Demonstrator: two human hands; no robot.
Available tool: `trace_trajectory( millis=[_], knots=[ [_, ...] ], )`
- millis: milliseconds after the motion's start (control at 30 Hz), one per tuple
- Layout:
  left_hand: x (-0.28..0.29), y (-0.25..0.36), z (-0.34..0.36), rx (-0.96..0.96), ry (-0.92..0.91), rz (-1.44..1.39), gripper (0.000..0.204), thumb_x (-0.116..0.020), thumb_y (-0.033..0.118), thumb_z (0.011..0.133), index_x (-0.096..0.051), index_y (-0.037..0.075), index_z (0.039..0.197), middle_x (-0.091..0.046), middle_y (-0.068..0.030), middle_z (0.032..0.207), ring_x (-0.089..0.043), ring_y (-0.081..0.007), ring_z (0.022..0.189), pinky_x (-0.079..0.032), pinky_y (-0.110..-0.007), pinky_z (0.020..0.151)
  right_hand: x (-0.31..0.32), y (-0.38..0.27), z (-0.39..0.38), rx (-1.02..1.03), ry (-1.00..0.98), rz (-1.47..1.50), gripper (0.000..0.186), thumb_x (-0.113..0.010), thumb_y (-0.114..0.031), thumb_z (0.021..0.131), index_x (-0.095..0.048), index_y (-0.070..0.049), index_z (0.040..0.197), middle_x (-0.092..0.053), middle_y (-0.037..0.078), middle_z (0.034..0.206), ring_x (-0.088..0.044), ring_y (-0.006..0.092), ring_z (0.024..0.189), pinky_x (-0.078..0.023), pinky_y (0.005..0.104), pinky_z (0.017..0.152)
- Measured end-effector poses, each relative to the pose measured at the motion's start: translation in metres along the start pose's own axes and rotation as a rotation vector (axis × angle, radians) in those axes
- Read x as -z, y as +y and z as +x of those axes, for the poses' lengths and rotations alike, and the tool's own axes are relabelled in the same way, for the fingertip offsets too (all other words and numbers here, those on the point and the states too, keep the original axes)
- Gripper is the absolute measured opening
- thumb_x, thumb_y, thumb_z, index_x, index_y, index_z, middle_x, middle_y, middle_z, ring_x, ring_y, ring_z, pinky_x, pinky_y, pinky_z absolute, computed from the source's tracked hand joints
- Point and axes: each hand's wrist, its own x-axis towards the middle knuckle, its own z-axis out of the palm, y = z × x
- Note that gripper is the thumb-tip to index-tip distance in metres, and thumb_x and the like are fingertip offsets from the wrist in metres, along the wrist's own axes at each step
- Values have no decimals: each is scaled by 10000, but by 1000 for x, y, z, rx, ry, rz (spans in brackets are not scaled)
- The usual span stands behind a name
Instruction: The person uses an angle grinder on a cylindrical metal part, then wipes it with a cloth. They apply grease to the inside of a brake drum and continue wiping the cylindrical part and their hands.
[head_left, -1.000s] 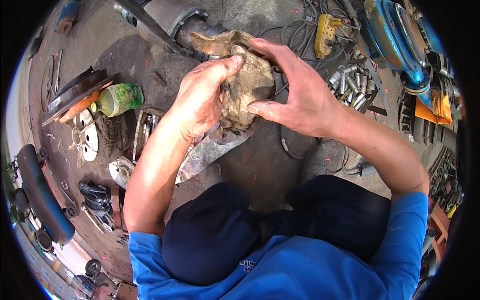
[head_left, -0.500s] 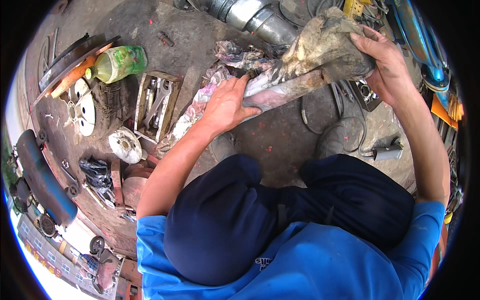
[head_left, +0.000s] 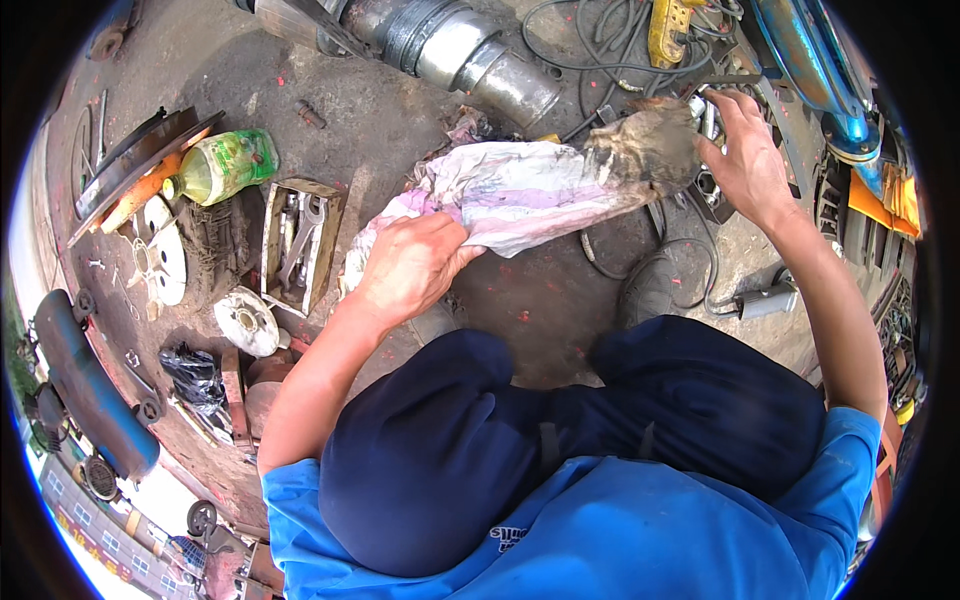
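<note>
A long rag [head_left: 530,190] stretches in front of me, white and pink with dark grease stains at its right end. Around its left part, my left hand [head_left: 412,262] is closed in a grip. My right hand [head_left: 748,155] is open just beyond the stained end, thumb and fingers apart, holding nothing. Whether the thumb touches the cloth I cannot tell. Behind the rag lies a large greasy metal shaft [head_left: 440,45] with a shiny stepped end.
Left of the rag are a wooden box [head_left: 330,235] of wrenches and sockets, a green-labelled bottle [head_left: 222,168] and a white flanged disc [head_left: 246,320]. To the right sit a metal tray [head_left: 722,210], a grey cylinder [head_left: 768,302], cables [head_left: 600,70], a yellow power strip [head_left: 668,35] and blue machinery [head_left: 825,80].
My right hand has let go of the stained end, which has dropped lower. The rag has unfolded flatter, showing more pink and white. My left hand has shifted slightly nearer with the cloth.
</note>
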Motion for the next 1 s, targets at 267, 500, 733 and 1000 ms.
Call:
trace_trajectory(
  millis=[267,500,733,1000],
  knots=[
    [115,106,36,-427,405,-689,169,-687,36,909,-622,-63,1030,-598,-175,967,-621,-314,820,-515,-391,749,76,-131,0,608,-64,857,799,-839,-194,754,-445,8,1419,-548,225,1351,-569,419,1207,-463,458,1048],
    [63,69,58,39,590,-948,423,-674,123,951,-547,-19,1328,-517,-154,1314,-578,-246,1152,-519,-369,933,-11,-102,121,-84,-12,817,359,-676,-160,898,-603,22,1199,-693,230,1094,-686,311,1042,-528,380,891],
    [41,30,54,56,394,-1152,371,-612,17,972,-559,-44,1334,-501,-120,1358,-587,-209,1145,-505,-318,935,-124,-142,233,-410,-376,814,497,-501,-402,967,-669,62,1028,-693,262,1039,-663,398,984,-488,455,892],
    [44,-28,47,92,509,-1235,341,-580,14,983,-562,-43,1318,-526,-130,1322,-600,-191,1112,-497,-329,932,-108,-184,233,-292,-112,546,436,-472,-349,990,-674,36,1029,-687,292,1048,-644,452,1063,-488,499,949]
  ],
)
